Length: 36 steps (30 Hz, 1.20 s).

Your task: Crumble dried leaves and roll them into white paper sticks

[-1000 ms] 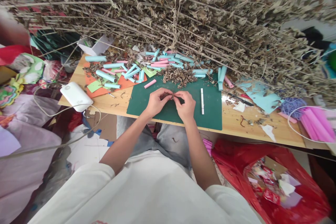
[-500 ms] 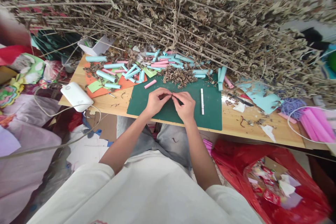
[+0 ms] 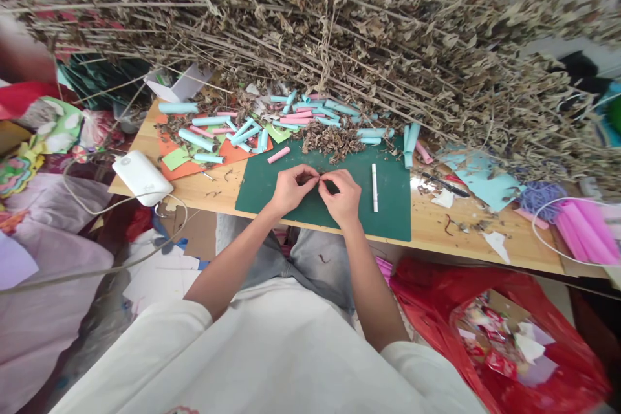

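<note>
My left hand (image 3: 292, 190) and my right hand (image 3: 342, 195) meet fingertip to fingertip above a dark green mat (image 3: 320, 213). Both are closed in a pinch; what sits between the fingers is too small to make out. Just beyond them lies a heap of crumbled dried leaves (image 3: 330, 141). A small pink paper tube (image 3: 278, 155) rests on the mat to the left of my hands. To the right, a slim white stick (image 3: 374, 187) lies lengthwise on the mat.
Rolled blue paper tubes (image 3: 245, 132) and pink ones lie on orange paper (image 3: 182, 168). Dried leafy stalks (image 3: 291, 26) cover the back. A white power bank (image 3: 141, 176) with a cable is at left, a black pen (image 3: 446, 185) at right. A red bag (image 3: 427, 291) of scraps hangs below.
My fingers have shifted very slightly, with the thumb and forefinger of my right hand forming a rounder loop. Everything else stays where it was.
</note>
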Each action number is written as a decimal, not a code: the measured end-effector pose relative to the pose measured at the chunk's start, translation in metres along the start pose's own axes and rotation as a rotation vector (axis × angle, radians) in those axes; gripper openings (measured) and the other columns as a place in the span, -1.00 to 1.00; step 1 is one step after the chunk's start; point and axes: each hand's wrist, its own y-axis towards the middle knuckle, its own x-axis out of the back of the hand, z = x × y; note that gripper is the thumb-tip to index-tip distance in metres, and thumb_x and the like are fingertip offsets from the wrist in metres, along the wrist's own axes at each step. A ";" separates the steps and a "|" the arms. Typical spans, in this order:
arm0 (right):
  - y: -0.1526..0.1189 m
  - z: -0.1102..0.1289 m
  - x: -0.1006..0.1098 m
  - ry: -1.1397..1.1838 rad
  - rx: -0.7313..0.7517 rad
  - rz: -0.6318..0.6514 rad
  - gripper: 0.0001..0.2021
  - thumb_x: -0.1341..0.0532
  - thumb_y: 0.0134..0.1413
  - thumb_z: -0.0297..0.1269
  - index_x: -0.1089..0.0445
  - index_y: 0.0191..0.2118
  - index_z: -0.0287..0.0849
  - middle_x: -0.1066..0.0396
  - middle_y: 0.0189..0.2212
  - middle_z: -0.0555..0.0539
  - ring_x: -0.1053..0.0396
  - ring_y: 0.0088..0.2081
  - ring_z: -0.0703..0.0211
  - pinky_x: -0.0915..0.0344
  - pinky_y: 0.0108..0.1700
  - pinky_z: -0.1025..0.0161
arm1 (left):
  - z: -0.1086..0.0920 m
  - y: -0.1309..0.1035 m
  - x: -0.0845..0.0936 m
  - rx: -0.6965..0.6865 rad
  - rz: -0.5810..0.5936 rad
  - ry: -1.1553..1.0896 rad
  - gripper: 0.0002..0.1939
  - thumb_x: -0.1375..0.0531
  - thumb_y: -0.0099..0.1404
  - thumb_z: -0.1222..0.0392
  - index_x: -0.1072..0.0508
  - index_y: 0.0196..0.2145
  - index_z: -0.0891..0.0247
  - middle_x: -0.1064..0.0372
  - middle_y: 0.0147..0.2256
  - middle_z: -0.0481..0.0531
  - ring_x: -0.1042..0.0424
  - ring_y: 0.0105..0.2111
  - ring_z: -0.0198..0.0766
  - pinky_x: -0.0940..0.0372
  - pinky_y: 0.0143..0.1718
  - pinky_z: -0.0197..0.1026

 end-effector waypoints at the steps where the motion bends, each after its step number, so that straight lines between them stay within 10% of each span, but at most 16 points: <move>1: 0.000 0.000 0.000 -0.010 0.000 -0.020 -0.89 -0.19 0.12 -0.40 -0.44 -0.36 -0.10 -0.50 -0.38 -0.04 -0.41 -0.27 0.14 -0.39 -0.17 0.16 | 0.000 0.000 0.000 -0.003 -0.007 0.015 -0.86 -0.28 0.19 0.18 -0.53 -0.32 0.32 -0.51 -0.35 0.04 -0.48 -0.36 -0.31 -0.38 -0.26 -0.26; 9: -0.001 -0.009 -0.001 -0.111 -0.036 -0.076 -0.86 -0.18 0.18 -0.36 -0.51 -0.30 -0.10 -0.54 -0.31 -0.06 -0.43 -0.20 0.08 -0.35 -0.09 0.11 | 0.006 0.002 0.001 -0.005 -0.169 0.023 -0.83 -0.29 0.20 0.13 -0.56 -0.31 0.28 -0.53 -0.33 0.04 -0.48 -0.35 -0.28 -0.39 -0.26 -0.23; 36: 0.001 -0.007 0.000 -0.150 -0.021 -0.079 -0.79 -0.13 0.23 -0.33 -0.52 -0.16 -0.07 -0.54 -0.20 -0.10 -0.43 -0.12 0.04 -0.35 -0.05 0.04 | 0.000 0.002 0.002 -0.092 -0.087 0.074 -0.85 -0.29 0.22 0.14 -0.60 -0.30 0.26 -0.54 -0.25 0.09 -0.52 -0.24 -0.21 -0.44 -0.17 -0.17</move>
